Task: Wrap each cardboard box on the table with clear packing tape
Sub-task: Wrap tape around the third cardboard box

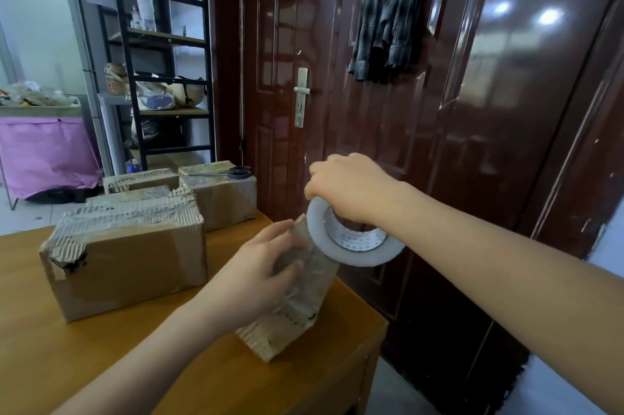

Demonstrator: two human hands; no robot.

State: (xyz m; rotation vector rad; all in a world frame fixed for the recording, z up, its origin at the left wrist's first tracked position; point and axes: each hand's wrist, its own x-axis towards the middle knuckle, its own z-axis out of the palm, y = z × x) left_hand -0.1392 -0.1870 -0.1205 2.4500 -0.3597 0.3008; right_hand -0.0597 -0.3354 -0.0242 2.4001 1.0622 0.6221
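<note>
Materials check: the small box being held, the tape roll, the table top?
Small box: corrugated cardboard, brown, fluting exposed along its torn lower edge; glossy clear film over the upper part looks like tape.
Tape roll: translucent whitish plastic film, on what seems a printed paper core.
Table: wood or wood-look laminate, smooth orange-brown with a soft sheen; cannot tell which.

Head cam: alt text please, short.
Right hand holds a white roll of clear packing tape above a small tape-wrapped cardboard box steadied by the left hand on a wooden table.
</note>
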